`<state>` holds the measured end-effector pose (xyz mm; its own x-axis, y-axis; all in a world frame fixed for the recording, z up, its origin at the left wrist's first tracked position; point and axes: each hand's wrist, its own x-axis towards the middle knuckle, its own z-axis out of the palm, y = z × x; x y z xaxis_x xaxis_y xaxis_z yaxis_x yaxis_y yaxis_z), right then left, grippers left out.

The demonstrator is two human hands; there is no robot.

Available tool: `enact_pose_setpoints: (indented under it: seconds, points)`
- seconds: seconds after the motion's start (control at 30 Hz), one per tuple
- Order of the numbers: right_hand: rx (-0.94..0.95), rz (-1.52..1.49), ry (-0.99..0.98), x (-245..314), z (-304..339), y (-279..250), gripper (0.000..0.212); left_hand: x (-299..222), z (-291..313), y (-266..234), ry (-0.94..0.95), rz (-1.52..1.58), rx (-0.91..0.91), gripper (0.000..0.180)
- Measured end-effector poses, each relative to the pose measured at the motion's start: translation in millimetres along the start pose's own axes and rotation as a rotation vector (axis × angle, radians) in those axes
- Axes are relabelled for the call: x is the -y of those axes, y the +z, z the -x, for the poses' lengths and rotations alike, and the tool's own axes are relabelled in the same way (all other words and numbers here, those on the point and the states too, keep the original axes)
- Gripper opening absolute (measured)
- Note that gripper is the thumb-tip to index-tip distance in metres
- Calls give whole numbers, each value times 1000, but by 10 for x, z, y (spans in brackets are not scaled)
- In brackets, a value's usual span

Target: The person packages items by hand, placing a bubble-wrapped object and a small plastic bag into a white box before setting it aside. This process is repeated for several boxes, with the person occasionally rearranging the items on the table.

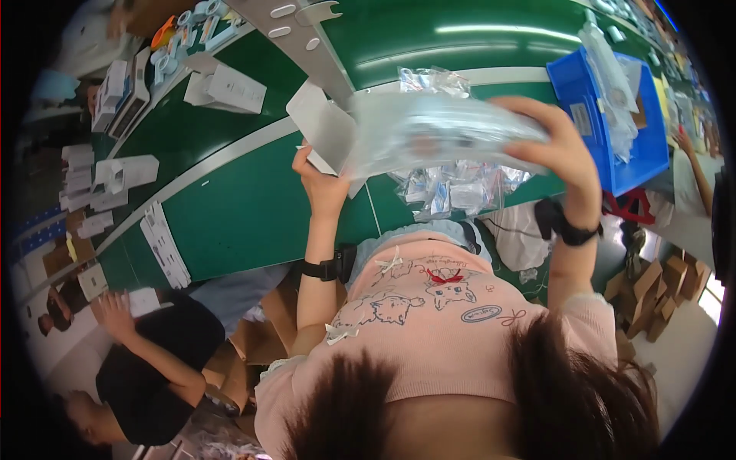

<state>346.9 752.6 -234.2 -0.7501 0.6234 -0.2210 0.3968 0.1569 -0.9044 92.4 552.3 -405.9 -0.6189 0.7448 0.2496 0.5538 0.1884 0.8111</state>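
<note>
My left hand (326, 188) grips a small white carton (318, 123) from below, its flap standing up. In my right hand (567, 149) is a clear plastic bag (437, 126), held by its right end between thumb and fingers. The bag is smeared by motion, and what it contains cannot be made out. Its left end overlaps the carton's open side; whether it is inside the carton is unclear. Behind and below the bag, a pile of small clear packets (452, 192) lies on the green bench (261, 199).
A blue bin (648, 165) with bagged items (609, 84) stands at the right. Flat white cartons (165, 245) lie at the bench's left, and another white carton (230, 88) rests farther back. A metal post (295, 31) rises ahead. A co-worker (157, 360) sits at left.
</note>
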Motion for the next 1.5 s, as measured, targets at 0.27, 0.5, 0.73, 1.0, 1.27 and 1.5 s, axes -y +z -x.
enact_pose_setpoints:
  seconds: [0.27,0.5,0.73,1.0,1.27,1.5]
  points:
    - [179,611,-228,635,-959,1082,30,45,195,72,-20,-92,10,73]
    - [364,1101,-412,445,-1193,1914,26,224,384,188,-30,156,-102,80]
    - [-300,152,-859,-24,-594,1460,39,-20,162,-24,113,450,-179,80]
    - [-797,851,332,-2396,-194,45,24,313,389,256,57,157,-71,82]
    - [-654,592,83,-2706,-59,-334,20,-52,169,-50,99,226,68,75]
    - [-470,-46,37,-1433,27,-88,23,-352,-14,-342,45,-118,23,38]
